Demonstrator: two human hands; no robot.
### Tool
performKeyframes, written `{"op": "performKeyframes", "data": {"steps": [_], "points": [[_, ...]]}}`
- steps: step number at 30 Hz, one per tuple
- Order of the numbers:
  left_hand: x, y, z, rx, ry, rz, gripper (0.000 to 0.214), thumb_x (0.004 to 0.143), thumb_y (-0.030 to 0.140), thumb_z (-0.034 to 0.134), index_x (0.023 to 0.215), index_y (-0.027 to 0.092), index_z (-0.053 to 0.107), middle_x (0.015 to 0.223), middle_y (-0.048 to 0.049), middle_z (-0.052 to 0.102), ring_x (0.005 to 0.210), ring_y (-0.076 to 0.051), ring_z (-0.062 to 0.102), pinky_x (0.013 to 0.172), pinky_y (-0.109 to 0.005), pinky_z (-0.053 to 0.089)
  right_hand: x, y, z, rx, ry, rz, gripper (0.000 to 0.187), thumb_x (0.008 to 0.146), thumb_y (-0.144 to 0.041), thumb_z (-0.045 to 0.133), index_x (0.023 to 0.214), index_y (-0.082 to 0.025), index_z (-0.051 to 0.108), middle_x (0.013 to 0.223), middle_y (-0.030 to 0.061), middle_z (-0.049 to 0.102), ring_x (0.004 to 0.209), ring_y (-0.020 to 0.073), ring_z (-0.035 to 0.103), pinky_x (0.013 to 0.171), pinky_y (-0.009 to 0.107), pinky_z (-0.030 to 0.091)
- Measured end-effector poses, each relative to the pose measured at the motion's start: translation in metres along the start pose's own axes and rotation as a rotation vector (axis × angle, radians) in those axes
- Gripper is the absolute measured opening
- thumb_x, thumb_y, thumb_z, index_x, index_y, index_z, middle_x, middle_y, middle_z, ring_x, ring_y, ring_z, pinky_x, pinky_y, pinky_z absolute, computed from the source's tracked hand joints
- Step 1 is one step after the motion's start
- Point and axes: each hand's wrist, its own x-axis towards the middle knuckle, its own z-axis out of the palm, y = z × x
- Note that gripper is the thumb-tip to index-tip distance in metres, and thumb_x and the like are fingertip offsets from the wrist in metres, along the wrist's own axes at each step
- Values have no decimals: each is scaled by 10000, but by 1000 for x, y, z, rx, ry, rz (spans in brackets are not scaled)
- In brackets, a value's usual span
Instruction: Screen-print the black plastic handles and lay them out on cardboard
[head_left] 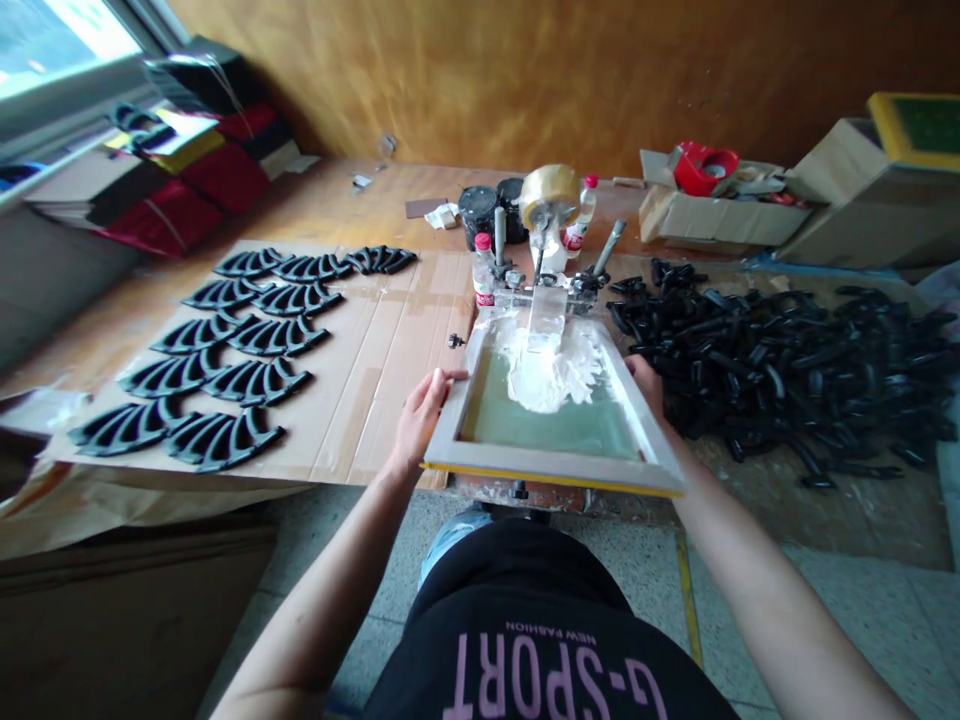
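The grey, four-sided frame with green mesh (544, 432) sat on a brown wooden table (349, 212). The left hand (422, 412) pinched one edge; how the right hand (648, 386) gripped, I couldn't tell. Steady holding seemed best for the thick white paste (553, 388). Flat tan cardboard (375, 325) lay left of the frame, bent black pieces (757, 365) right, a yellow-brown wall (480, 95) behind.

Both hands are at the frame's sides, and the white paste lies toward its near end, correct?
Wrong end: the head view shows the paste toward the far end of the frame. The left hand and right hand are at its sides.
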Motion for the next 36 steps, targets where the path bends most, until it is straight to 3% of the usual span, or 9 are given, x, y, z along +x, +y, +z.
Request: {"op": "performKeyframes", "data": {"steps": [4,7,11,16,20,26,29,33,36], "points": [[-10,-62,-2,34,-25,-197,629,786,517,645,1327,215,536,799,-10,642,627,-129,568,544,-218,434,45,1,-9,153,142,348,388,889,-226,560,1245,-74,598,1222,173,618,1019,220,620,872,314,499],[-4,-89,2,129,14,-226,661,763,474,664,1352,210,523,737,8,625,609,-128,559,548,-220,428,77,-35,-10,373,-19,226,464,807,-279,698,1237,-149,584,1249,155,582,1123,282,557,955,402,444],[3,-100,3,172,44,-257,623,738,450,684,1303,213,568,720,16,626,613,-133,564,561,-226,432,63,-71,-12,468,-295,89,127,870,-201,587,985,-181,639,980,87,665,926,226,592,810,311,446],[4,-110,-1,151,33,-246,607,750,485,673,1278,198,583,761,-11,652,662,-152,588,583,-236,448,15,-66,-28,525,-368,-340,237,841,-70,478,913,-203,659,908,47,662,870,192,580,731,276,404],[5,-115,-3,144,-17,-231,653,787,539,626,1316,166,541,778,-24,651,658,-144,587,569,-227,436,11,-64,-31,536,-321,-261,169,855,-134,519,887,-212,665,879,39,660,864,193,575,709,274,398],[4,-113,-3,126,-9,-238,683,758,544,655,1316,169,540,764,-17,650,628,-129,571,557,-220,428,-5,-82,-25,599,-271,-253,192,905,-175,510,982,-208,682,946,60,683,878,197,601,741,285,432],[3,-99,-5,107,-31,-247,714,752,534,665,1347,168,516,728,-2,636,592,-116,548,525,-207,398,21,-78,-28,611,-228,-83,217,902,-304,591,1098,-244,661,1013,30,695,896,193,622,752,274,449],[-1,-54,-8,36,-62,-235,726,746,547,685,1358,195,515,670,20,609,508,-96,501,455,-193,344,82,-40,-32,601,-105,207,516,872,-390,637,1364,-288,515,1146,38,681,932,211,628,809,310,469],[4,-8,-2,-61,-38,-160,559,813,630,573,1146,188,653,662,10,607,476,-87,495,427,-194,354,93,11,-29,584,0,438,441,925,-440,526,1307,-224,569,968,66,708,847,215,631,785,331,469]]}}
